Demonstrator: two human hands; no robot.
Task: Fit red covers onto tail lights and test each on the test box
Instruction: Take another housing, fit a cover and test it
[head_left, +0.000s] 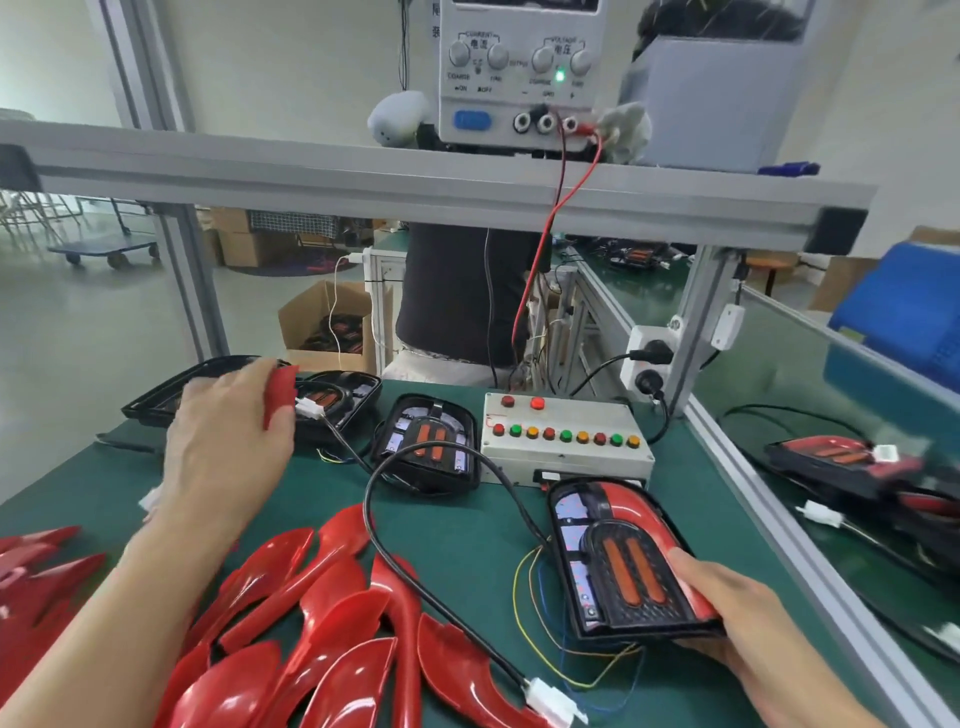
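Right hand (737, 618) grips the covered tail light (631, 561) by its near corner on the counter (467, 540), just before the test box (566, 441). Left hand (228, 441) pinches a red cover (280, 395) over the far lights. Best seat it squarely before plugging in.

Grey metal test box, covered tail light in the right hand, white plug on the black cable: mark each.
Grey metal test box (563, 452), head view, bare top plate.
Red-covered tail light (631, 566), head view, orange strips.
White plug (551, 700), head view, its body.
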